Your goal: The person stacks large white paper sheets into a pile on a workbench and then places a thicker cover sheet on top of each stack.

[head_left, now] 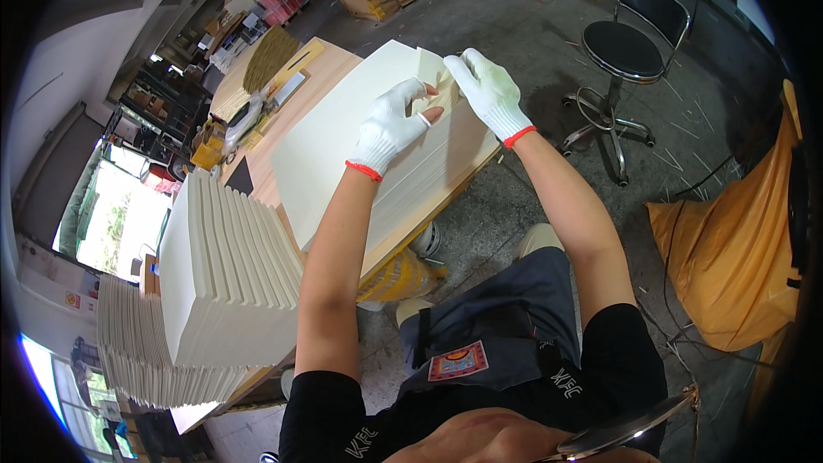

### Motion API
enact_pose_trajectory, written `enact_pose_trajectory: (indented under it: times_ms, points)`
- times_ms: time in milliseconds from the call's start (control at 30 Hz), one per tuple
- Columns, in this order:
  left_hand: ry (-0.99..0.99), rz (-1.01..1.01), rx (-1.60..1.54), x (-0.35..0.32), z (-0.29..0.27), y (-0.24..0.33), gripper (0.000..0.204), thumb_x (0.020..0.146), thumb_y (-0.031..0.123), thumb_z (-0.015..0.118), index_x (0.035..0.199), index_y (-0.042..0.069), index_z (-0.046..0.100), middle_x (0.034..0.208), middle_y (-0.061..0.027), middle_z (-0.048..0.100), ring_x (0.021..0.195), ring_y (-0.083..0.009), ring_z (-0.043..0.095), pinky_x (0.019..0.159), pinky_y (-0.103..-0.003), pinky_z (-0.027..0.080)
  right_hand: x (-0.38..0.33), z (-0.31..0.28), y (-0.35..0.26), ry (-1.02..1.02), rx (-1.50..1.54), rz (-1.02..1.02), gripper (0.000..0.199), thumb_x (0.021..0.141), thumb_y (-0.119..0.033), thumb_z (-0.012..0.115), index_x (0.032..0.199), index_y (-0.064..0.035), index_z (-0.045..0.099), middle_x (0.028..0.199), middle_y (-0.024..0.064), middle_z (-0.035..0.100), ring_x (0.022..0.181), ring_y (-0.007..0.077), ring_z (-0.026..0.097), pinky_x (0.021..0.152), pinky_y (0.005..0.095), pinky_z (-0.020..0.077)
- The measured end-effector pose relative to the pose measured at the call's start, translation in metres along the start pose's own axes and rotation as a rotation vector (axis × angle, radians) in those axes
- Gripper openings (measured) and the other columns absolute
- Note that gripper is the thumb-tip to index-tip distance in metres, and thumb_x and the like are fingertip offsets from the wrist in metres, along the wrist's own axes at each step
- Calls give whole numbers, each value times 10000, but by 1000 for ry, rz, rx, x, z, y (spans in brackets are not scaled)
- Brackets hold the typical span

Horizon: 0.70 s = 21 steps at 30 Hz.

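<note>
A thick stack of large cream paper sheets (343,133) lies on a wooden table (321,69). My left hand (390,124), in a white knit glove with a red cuff and cut fingertips, rests on the stack's top near its far right corner. My right hand (490,94), gloved the same way, pinches the lifted corner of the top sheets (433,69) just beside the left hand.
Fanned piles of folded cream sheets (223,274) stand at the table's near left. A brush (270,56) and small tools lie at the far end. A black swivel chair (626,47) and an orange bag (729,240) stand on the concrete floor to the right.
</note>
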State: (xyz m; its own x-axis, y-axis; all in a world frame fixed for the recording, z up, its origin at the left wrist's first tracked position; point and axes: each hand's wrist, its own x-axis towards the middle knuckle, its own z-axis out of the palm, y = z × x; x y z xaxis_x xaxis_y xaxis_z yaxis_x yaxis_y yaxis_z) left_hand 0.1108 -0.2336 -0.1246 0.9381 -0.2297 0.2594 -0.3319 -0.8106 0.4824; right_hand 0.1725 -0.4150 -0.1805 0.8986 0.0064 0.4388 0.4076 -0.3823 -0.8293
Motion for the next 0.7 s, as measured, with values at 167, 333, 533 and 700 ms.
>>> enact_pose_trajectory:
  times_ms: [167,333,533,700]
  points:
    - [-18,-24,-52,0,-2,4,255,933,222,657,1158,104,677,1077,-123,711,938,-257,659,863,-362,513,0,-1,1,2,6,-4,527,981,-602,479,899,-91,582,759,158,632,759,372,640,691,458,456]
    - [74,-43,-148,-4,0,5,245,953,183,609,1176,98,666,1061,-134,706,942,-271,658,863,-345,503,-1,-2,-5,-16,-17,8,518,978,-599,489,905,-94,584,757,155,629,749,371,635,689,457,457]
    - [20,63,64,-1,1,-1,326,929,235,682,1225,99,658,1021,-113,715,916,-212,643,854,-332,507,-1,3,0,25,12,-17,526,977,-607,483,913,-95,585,751,155,625,743,372,631,689,455,456]
    - [-59,-84,-21,-1,-5,13,337,914,253,687,1219,112,661,1097,-148,708,1014,-285,666,898,-361,505,-1,-1,0,-1,21,14,556,968,-634,476,914,-93,592,755,158,628,750,368,636,693,455,456]
